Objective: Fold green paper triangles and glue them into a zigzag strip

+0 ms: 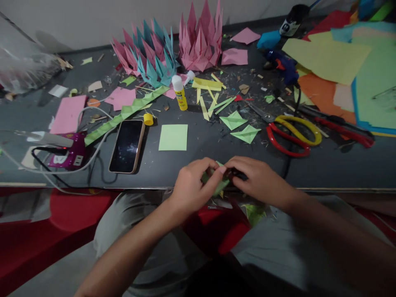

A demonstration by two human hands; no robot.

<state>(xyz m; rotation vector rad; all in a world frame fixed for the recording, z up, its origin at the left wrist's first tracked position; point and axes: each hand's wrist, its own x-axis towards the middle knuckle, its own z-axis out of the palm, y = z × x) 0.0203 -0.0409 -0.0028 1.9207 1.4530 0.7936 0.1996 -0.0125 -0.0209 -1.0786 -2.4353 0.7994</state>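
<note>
Pinching the green paper (222, 185) in the left hand (195, 179), at the near edge of the surface (337, 171), just left of the curled right hand (258, 175), with too much covered to read any long axis or tell whether gripped there too.

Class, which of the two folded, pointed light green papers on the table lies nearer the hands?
The right light green paper, beside the red-and-yellow-handled scissors; the other lies farther back.
</note>
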